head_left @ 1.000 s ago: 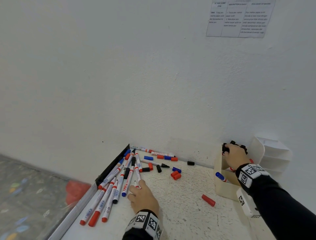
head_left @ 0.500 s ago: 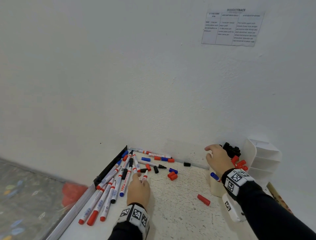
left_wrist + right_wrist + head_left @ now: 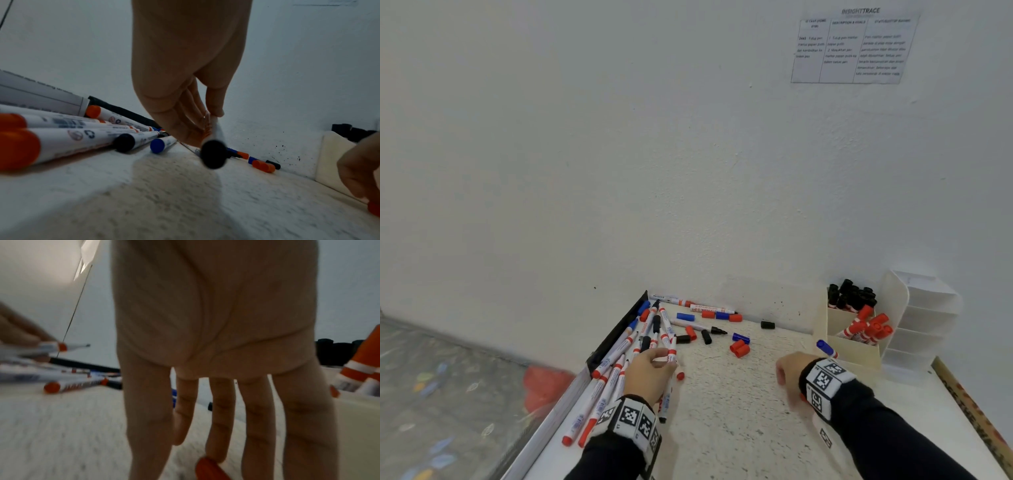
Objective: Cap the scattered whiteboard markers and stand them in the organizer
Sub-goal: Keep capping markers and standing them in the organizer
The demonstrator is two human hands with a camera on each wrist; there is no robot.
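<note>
head view: loose caps (image 3: 739,348) between hands and organizer (image 3: 854,347).

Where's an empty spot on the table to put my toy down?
Bare tabletop lies between the left hand and right hand, and toward the near edge. A smaller gap sits between the black cap and the organizer. Crowded: the marker pile on the left, loose caps near the wall.

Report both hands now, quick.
Left hand: pinching a marker.
Right hand: open, fingers straight, fingertips at a red cap, nothing gripped.
</note>
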